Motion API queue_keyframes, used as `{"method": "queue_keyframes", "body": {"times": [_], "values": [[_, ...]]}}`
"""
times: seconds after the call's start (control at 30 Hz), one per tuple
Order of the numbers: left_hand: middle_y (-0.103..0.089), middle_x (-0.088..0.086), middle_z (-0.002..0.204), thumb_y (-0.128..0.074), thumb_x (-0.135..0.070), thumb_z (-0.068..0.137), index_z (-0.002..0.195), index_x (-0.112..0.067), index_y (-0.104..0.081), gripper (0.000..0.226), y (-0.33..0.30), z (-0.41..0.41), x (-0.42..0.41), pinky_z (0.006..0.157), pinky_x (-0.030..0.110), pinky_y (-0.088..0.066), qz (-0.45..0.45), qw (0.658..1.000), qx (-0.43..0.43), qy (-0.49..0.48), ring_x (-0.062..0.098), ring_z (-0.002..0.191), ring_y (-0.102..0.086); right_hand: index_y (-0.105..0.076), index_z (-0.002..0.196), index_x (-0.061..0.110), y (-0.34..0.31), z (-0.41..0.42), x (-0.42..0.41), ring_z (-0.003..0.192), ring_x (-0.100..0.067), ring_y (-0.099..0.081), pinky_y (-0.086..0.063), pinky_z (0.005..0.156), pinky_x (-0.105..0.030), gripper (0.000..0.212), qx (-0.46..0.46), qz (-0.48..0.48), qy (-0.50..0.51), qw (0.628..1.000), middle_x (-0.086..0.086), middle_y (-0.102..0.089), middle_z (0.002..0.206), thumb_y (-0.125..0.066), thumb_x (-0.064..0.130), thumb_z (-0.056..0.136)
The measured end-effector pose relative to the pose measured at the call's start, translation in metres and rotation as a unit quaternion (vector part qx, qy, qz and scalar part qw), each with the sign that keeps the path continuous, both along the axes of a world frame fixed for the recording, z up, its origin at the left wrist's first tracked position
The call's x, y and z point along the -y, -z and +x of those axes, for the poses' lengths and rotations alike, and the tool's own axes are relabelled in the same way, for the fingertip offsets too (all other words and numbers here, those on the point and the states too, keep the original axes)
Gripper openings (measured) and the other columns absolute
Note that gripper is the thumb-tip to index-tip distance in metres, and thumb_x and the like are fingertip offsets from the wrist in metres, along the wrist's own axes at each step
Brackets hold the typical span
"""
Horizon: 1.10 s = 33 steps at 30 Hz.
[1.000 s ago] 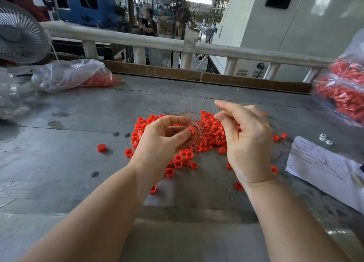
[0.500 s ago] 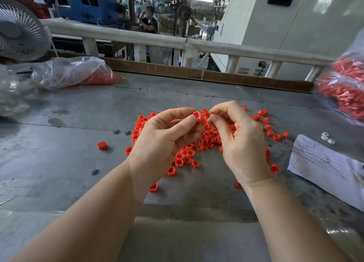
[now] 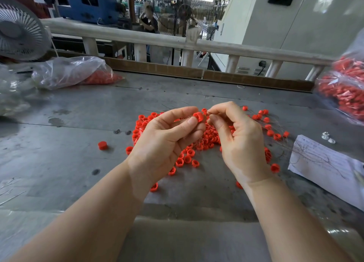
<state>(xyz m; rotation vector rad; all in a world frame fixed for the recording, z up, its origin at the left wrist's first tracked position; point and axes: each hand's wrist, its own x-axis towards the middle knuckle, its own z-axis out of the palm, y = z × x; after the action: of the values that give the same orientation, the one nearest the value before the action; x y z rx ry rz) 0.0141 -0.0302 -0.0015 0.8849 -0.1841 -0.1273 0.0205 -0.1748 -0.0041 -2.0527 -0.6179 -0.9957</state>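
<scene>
Head view: left hand [image 3: 167, 141] pinches a red cap [image 3: 199, 117]; right hand [image 3: 240, 141] pinches a thin wire [image 3: 209, 112] just beside it, above the cap pile [image 3: 186, 158].

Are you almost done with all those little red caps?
Not nearly. A few small red plastic caps with thin wires lie to the right, seemingly finished. The left hand pinches one red cap while the right hand holds a thin metal wire at it. A big pile of loose red caps on the grey table waits.

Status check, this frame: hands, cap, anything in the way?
Left hand pinches red cap. Right hand pinches thin wire at cap. Loose caps below, nothing blocking.
</scene>
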Motion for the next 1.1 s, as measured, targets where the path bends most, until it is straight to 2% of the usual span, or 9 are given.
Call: {"method": "queue_keyframes", "body": {"times": [0.33,0.5,0.97,1.1], "values": [[-0.073,0.008,0.077,-0.062,-0.002,0.068,0.075,-0.011,-0.076,0.018,0.0013,0.0003,-0.001,0.06,0.017,-0.055,0.004,1.0,0.014,0.016,0.012,0.068,-0.07,-0.066,0.091,0.003,0.0006,0.0001,0.0,0.072,-0.023,-0.062,-0.05,0.067,-0.045,0.014,0.002,-0.001,0.003,1.0,-0.004,-0.066,0.076,-0.055,0.012,0.09],[-0.073,0.009,0.079,-0.062,-0.002,0.068,0.075,-0.011,-0.076,0.018,0.0014,0.0,-0.0012,0.061,0.017,-0.054,0.004,1.0,0.019,0.022,0.012,0.069,-0.07,-0.066,0.09,0.003,0.0,-0.0002,-0.0001,0.072,-0.022,-0.062,-0.05,0.067,-0.044,0.014,0.002,0.0,0.006,1.0,-0.004,-0.066,0.076,-0.056,0.012,0.09],[-0.07,0.006,0.069,-0.064,-0.006,0.067,0.073,-0.012,-0.075,0.014,0.0003,-0.0005,-0.0002,0.06,0.018,-0.055,0.013,1.0,0.018,-0.021,0.01,0.064,-0.068,-0.065,0.091,0.004,0.0017,0.0008,0.001,0.07,-0.02,-0.06,-0.05,0.065,-0.041,0.009,0.006,0.006,0.005,1.0,-0.001,-0.064,0.074,-0.057,0.008,0.09],[-0.071,0.005,0.072,-0.063,-0.006,0.066,0.074,-0.012,-0.077,0.017,0.0005,-0.0012,0.0003,0.06,0.016,-0.054,0.014,1.0,0.012,-0.018,0.01,0.068,-0.07,-0.066,0.091,0.005,0.0011,0.0001,0.0008,0.072,-0.018,-0.061,-0.051,0.066,-0.038,0.009,0.0,0.012,-0.008,1.0,-0.001,-0.065,0.077,-0.057,0.008,0.09]]}}
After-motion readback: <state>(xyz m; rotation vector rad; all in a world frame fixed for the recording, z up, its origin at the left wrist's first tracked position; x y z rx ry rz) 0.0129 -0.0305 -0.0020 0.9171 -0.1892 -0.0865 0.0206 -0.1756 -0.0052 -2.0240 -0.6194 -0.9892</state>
